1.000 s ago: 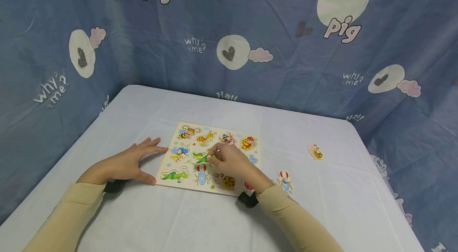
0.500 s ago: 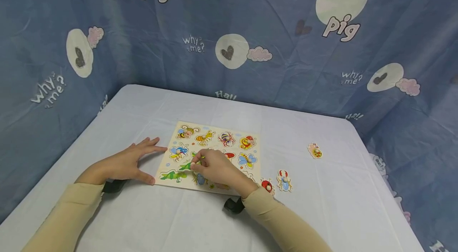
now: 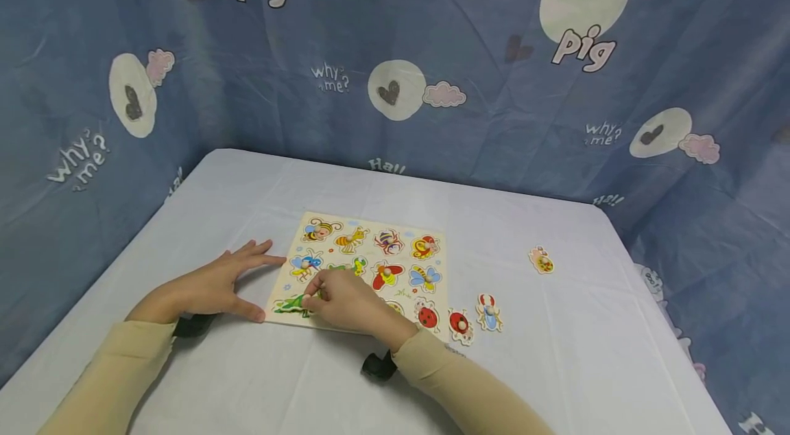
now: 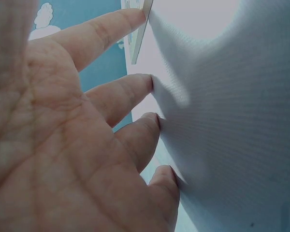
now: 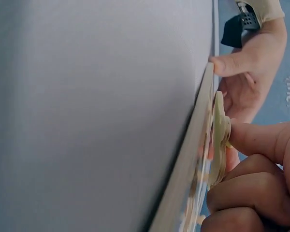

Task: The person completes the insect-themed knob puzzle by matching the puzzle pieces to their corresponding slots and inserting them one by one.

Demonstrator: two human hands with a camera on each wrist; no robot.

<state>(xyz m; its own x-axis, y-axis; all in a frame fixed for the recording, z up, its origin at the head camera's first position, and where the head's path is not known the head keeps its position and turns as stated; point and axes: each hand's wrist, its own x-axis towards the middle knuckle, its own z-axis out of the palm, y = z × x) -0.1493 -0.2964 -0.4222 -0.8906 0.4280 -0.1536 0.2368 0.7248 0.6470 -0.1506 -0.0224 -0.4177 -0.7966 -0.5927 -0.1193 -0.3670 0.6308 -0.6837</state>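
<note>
My right hand (image 3: 352, 301) pinches the knob of a green grasshopper puzzle piece (image 3: 289, 304) between thumb and fingers, over the lower left corner of the wooden insect puzzle board (image 3: 364, 254). In the right wrist view the grasshopper piece (image 5: 217, 140) lies close along the board's face, nearly parallel to it. My left hand (image 3: 210, 284) is spread on the table at the board's left side, thumb and index fingertip right at its edge. The left wrist view shows the index finger (image 4: 106, 34) against the board's edge (image 4: 144, 29). My right hand partly hides the board's bottom row.
To the right of the board lie loose pieces: a red ladybug (image 3: 460, 326), a blue stag beetle (image 3: 489, 313) and, farther off, a small pinkish bug (image 3: 543, 261). A white cloth covers the table (image 3: 555, 366). Behind hangs a blue printed curtain (image 3: 494, 147).
My right hand has carried the grasshopper piece left and toward me, from the board's middle to its lower left corner. The left hand stays in place. The ladybug shapes at right are uncovered.
</note>
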